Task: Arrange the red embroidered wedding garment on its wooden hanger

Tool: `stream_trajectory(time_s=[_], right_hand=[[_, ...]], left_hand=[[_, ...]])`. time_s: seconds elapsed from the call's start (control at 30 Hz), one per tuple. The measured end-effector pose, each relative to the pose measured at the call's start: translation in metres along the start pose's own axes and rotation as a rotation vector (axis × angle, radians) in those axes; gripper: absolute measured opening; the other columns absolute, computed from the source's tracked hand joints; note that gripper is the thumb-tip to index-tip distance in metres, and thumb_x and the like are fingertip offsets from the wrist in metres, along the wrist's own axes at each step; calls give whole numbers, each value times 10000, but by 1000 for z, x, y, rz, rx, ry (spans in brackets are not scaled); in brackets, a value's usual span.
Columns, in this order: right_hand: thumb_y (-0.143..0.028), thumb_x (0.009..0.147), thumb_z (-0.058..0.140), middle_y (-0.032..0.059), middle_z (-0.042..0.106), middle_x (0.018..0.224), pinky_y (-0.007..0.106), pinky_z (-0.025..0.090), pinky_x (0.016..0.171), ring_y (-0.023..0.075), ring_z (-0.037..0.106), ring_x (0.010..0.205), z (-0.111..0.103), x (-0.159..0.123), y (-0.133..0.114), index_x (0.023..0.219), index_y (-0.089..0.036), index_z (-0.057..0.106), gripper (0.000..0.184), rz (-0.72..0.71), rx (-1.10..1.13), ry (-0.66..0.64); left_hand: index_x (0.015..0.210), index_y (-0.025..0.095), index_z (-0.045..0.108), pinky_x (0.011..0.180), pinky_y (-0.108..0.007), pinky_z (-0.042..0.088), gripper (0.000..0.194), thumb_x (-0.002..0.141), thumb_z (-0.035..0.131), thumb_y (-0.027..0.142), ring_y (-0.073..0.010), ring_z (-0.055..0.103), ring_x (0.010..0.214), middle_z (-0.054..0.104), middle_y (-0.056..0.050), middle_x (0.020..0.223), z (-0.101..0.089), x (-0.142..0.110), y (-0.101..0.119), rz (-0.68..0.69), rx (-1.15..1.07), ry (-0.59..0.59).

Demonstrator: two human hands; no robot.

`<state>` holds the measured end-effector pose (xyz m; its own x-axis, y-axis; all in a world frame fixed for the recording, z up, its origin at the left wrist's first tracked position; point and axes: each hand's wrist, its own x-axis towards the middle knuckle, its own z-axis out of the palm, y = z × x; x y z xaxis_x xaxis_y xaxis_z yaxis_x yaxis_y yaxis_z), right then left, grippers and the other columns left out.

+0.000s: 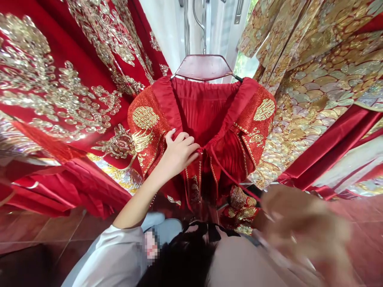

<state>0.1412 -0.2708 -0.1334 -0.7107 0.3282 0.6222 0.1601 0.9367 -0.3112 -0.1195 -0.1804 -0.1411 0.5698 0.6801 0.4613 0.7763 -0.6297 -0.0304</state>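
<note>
Between two racks of hanging embroidered garments, a red jacket [206,119] hangs centre frame on a dark red hanger [204,67], its hook up on a rail. Jacket: pleated red lining showing, front panels folded open, gold double-happiness emblems on both panels, gold sequin ground. Red-and-gold robes [60,87] to the left, gold scale-patterned robe [317,79] to the right. Left hand [178,153] raised on an extended bare forearm, fingers curled, pinching the jacket's front edge at the closure. Right hand [302,231] close to the lens, heavily blurred; whether it grips anything cannot be told. Reddish tiled floor [44,235] below.
</note>
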Motion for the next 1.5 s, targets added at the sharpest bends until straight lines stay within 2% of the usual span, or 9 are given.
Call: stream_trajectory(time_s=[0.2, 0.43, 0.6, 0.9, 1.07, 1.17, 1.27, 1.37, 1.5], right_hand=[[-226, 944, 358, 82, 673, 976, 280, 466, 807, 174, 639, 899, 64, 45, 61, 1068, -176, 650, 321, 697, -207, 17], [-322, 876, 489, 19, 613, 595, 206, 411, 508, 110, 541, 474, 103, 47, 89, 878, -122, 691, 285, 785, 240, 353], [-325, 820, 523, 24, 630, 650, 204, 407, 540, 103, 515, 534, 115, 46, 87, 758, -130, 687, 262, 813, 260, 583], [-184, 791, 456, 19, 524, 478, 217, 327, 502, 111, 451, 452, 186, -25, 92, 526, -142, 572, 292, 1061, -66, 167], [-195, 769, 512, 10, 537, 475, 218, 319, 492, 116, 464, 428, 133, -36, 88, 552, -162, 608, 239, 1060, -150, 120], [-317, 863, 443, 48, 604, 612, 260, 400, 566, 150, 533, 524, 72, -8, 85, 776, -155, 663, 286, 982, -468, 526], [-351, 886, 420, 105, 636, 856, 297, 467, 681, 178, 593, 733, 38, 39, 97, 1029, -131, 608, 323, 745, -572, 881], [-340, 835, 497, 170, 578, 1041, 373, 469, 805, 244, 565, 951, 32, 77, 126, 1173, -99, 518, 416, 697, -677, 880], [-159, 786, 409, 166, 584, 929, 412, 450, 826, 260, 565, 917, 21, 79, 158, 979, -92, 578, 265, 858, -668, 818]], left_hand=[[808, 179, 620, 1025, -564, 147, 221, 935, 449, 237, -210, 465, 920, 571, -27, 790, -1, 3, 3, 28, -104, -36], [824, 194, 632, 1028, -546, 155, 208, 934, 466, 253, -209, 476, 936, 587, -20, 799, 0, 2, 3, 15, -118, -16], [886, 226, 657, 1007, -531, 189, 185, 930, 487, 283, -209, 494, 901, 608, -25, 803, 0, -1, 4, 10, -72, 43], [911, 289, 673, 1015, -514, 180, 199, 915, 482, 229, -217, 525, 913, 626, -12, 806, -16, -22, 3, -29, 8, 208], [912, 251, 641, 1042, -480, 272, 165, 865, 482, 254, -211, 547, 974, 623, -21, 978, -31, -15, 1, -11, -225, 246], [1084, 205, 567, 945, -415, 423, 323, 772, 485, 224, -232, 533, 1024, 569, -71, 1087, -43, -10, -6, -164, -291, 426], [1217, 185, 444, 937, -410, 456, 493, 727, 489, 185, -250, 521, 1070, 510, -102, 1164, -37, 2, -14, -290, -288, 399], [1239, 167, 384, 1000, -483, 403, 539, 731, 555, 219, -311, 453, 1165, 450, -151, 1229, -16, 23, -17, -461, -215, 538], [1138, 107, 441, 1023, -544, 344, 415, 744, 530, 199, -364, 426, 1185, 474, -198, 1180, 2, 43, -29, -629, -160, 751]])
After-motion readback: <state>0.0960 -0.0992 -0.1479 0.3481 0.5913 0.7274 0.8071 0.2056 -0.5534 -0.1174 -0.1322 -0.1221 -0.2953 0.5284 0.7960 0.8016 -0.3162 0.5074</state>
